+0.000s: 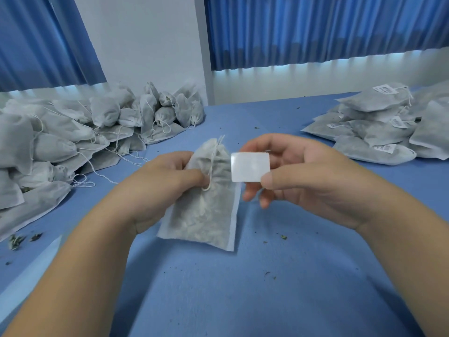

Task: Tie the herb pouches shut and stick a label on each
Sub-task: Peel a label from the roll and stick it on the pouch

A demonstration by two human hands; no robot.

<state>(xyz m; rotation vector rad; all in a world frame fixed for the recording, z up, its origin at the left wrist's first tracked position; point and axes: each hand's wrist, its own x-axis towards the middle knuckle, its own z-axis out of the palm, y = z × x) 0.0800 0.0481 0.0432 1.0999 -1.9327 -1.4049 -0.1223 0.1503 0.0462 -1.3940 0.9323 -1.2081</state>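
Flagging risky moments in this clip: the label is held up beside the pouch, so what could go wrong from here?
1. The right hand pinches the label only at its right edge, so it may curl or land crooked on the pouch.
2. The drawstring runs down the pouch's front by the left hand; the label could get stuck over it.
3. Herb crumbs lie on the table; a dropped label might pick them up.
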